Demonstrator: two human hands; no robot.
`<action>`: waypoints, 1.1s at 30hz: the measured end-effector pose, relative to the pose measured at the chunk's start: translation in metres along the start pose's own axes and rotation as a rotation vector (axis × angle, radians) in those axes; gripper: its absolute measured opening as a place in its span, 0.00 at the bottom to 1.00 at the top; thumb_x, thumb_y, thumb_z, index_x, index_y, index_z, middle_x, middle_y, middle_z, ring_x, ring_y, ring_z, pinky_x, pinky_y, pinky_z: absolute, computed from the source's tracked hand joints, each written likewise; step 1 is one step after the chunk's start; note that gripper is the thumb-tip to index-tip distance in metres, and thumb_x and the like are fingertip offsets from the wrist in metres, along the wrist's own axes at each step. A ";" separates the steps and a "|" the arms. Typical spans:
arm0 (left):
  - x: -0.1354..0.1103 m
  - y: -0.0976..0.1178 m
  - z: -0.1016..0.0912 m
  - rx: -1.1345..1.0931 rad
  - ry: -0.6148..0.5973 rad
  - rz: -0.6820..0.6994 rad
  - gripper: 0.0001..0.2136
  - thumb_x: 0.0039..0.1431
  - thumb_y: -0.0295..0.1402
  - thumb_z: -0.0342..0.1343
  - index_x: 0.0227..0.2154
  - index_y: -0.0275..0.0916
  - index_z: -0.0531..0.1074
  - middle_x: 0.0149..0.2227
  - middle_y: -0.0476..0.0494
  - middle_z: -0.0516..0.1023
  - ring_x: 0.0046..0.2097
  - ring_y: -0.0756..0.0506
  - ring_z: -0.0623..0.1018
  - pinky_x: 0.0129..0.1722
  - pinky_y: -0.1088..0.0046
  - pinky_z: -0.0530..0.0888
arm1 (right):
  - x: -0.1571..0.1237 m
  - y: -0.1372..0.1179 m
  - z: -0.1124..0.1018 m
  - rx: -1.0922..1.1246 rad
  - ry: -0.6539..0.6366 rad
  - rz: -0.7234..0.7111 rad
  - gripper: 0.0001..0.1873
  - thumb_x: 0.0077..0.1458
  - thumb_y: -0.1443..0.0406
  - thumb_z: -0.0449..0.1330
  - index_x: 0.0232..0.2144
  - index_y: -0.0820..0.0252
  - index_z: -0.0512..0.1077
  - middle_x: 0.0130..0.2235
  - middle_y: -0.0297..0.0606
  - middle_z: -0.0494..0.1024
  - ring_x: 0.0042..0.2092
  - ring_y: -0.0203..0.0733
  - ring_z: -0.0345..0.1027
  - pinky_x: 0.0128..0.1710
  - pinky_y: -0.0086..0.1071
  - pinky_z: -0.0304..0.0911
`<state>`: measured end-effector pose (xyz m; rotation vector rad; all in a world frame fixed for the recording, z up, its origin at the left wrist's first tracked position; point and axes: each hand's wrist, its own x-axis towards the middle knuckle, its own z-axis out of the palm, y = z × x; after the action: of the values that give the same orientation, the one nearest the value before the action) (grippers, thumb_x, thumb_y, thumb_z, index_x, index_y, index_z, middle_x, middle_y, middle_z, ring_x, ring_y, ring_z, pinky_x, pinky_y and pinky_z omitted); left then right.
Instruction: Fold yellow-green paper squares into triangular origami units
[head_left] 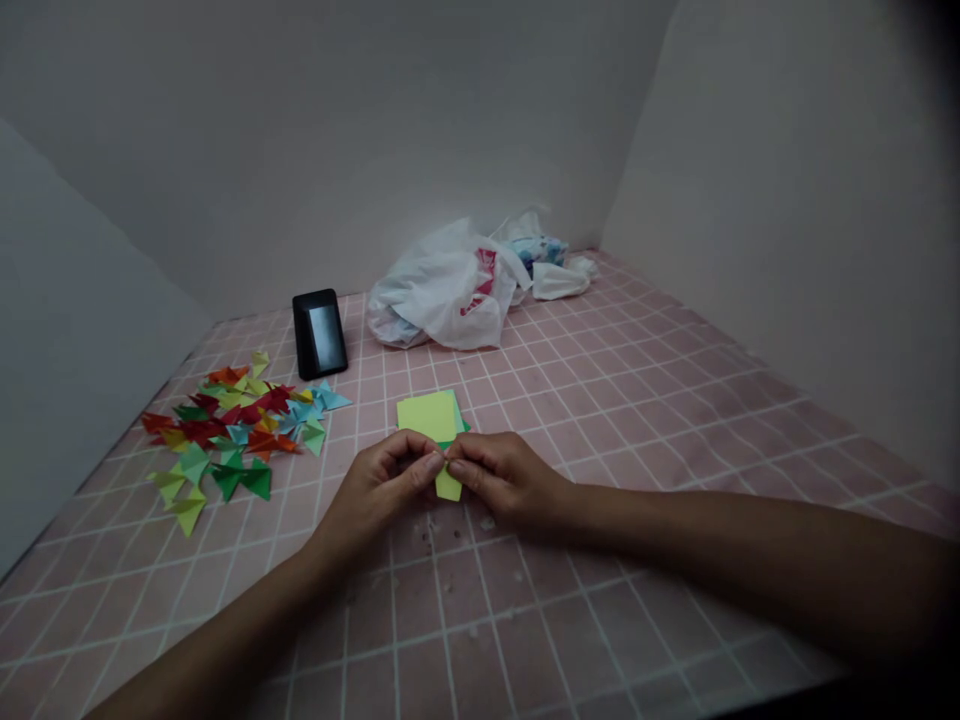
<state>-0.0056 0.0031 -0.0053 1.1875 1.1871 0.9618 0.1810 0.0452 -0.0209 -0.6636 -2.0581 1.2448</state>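
Between my fingertips is a small folded piece of yellow-green paper (pixel 448 487), its lower end pointing toward me. My left hand (pixel 390 478) pinches it from the left with thumb and forefinger. From the right, my right hand (pixel 511 483) grips the same piece, thumb on top. The fingers cover its upper part, so the fold there is hidden. Just beyond my hands lies a stack of square paper sheets (pixel 427 414), yellow-green on top with green edges showing beneath.
At the left lies a spread of folded paper butterflies (pixel 240 410) in several colours. Behind them a black device with a screen (pixel 321 335) stands propped up. White plastic bags (pixel 450 285) rest by the back wall. A pink checked cloth (pixel 637 420) covers the surface, with walls on three sides.
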 end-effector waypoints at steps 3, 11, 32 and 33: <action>0.000 0.000 -0.001 -0.015 0.014 0.010 0.10 0.56 0.40 0.62 0.31 0.39 0.73 0.25 0.53 0.73 0.26 0.52 0.71 0.28 0.77 0.66 | 0.000 0.002 0.000 -0.060 -0.027 -0.023 0.14 0.64 0.64 0.50 0.25 0.60 0.64 0.25 0.32 0.66 0.28 0.34 0.59 0.30 0.30 0.55; -0.001 0.007 0.001 0.050 0.078 0.054 0.09 0.55 0.38 0.62 0.27 0.37 0.73 0.23 0.52 0.72 0.26 0.52 0.71 0.27 0.77 0.68 | 0.000 0.002 0.001 -0.051 0.016 -0.023 0.10 0.62 0.64 0.54 0.27 0.61 0.66 0.27 0.33 0.69 0.29 0.34 0.62 0.31 0.29 0.56; -0.007 0.009 0.007 0.192 0.117 0.146 0.05 0.57 0.34 0.59 0.32 0.38 0.72 0.30 0.49 0.78 0.33 0.48 0.79 0.35 0.72 0.76 | -0.002 -0.003 -0.001 -0.016 0.160 -0.138 0.04 0.61 0.69 0.54 0.33 0.60 0.68 0.30 0.34 0.72 0.31 0.34 0.63 0.33 0.30 0.60; -0.007 0.009 0.007 0.211 0.105 0.156 0.04 0.58 0.34 0.58 0.32 0.38 0.73 0.30 0.49 0.78 0.33 0.49 0.78 0.35 0.73 0.76 | -0.002 -0.002 -0.001 -0.023 0.157 -0.138 0.04 0.60 0.69 0.54 0.33 0.61 0.68 0.30 0.34 0.72 0.32 0.35 0.64 0.33 0.30 0.60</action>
<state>0.0002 -0.0034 0.0046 1.4287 1.3187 1.0449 0.1825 0.0434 -0.0190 -0.5994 -1.9560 1.0594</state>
